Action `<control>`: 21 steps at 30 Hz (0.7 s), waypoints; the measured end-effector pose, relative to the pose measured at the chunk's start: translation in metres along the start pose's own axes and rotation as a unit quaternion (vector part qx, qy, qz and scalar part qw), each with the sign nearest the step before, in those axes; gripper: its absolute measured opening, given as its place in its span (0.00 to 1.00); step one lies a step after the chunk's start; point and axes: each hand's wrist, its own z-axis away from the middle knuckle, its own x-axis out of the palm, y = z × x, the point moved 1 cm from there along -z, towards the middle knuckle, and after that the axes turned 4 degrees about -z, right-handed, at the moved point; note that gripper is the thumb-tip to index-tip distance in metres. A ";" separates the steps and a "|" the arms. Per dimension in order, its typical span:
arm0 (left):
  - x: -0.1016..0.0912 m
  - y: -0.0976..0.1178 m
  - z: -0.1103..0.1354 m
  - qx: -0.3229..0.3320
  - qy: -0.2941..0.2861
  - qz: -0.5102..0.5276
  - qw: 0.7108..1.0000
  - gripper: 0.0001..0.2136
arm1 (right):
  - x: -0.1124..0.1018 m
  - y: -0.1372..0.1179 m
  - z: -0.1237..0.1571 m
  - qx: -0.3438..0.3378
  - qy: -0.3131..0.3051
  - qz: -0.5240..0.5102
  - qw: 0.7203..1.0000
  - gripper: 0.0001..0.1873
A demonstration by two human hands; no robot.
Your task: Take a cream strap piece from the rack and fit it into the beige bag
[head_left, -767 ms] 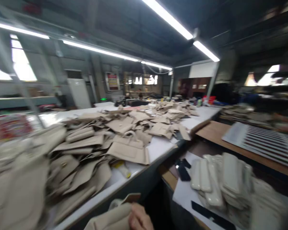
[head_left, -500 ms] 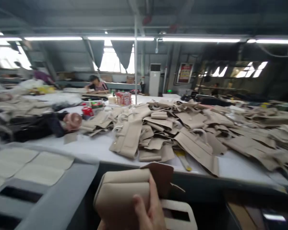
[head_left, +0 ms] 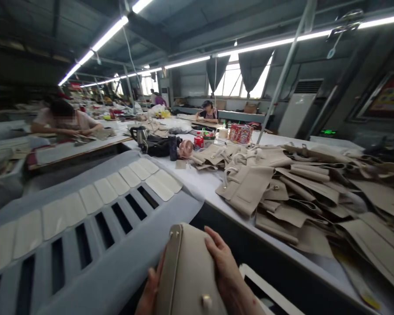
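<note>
Just now my view had swung left, away from the heap of beige pieces (head_left: 302,192) on the white table (head_left: 200,181) and toward the grey slotted board (head_left: 124,262). The beige bag panel (head_left: 187,271) had turned edge-up, its brown flap no longer showing, and sat low before me, between board and table. My right hand (head_left: 228,273) clasped its right side. My left hand (head_left: 150,286) had joined, gripping the left edge, so I judged it steadier.
</note>
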 end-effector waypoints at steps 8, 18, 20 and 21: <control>0.029 0.004 0.012 -0.158 0.152 0.029 0.975 0.31 | -0.007 0.020 0.059 -0.158 0.003 0.354 0.922 0.24; 0.040 0.015 0.010 -0.122 0.177 -0.177 0.961 0.32 | 0.020 0.026 0.066 -0.160 0.097 0.362 0.913 0.27; 0.040 0.019 0.010 -0.110 0.197 -0.211 0.951 0.30 | 0.024 0.023 0.068 -0.155 0.113 0.313 0.930 0.24; 0.040 0.021 0.010 -0.106 0.201 -0.224 0.948 0.29 | 0.025 0.023 0.069 -0.150 0.115 0.290 0.938 0.24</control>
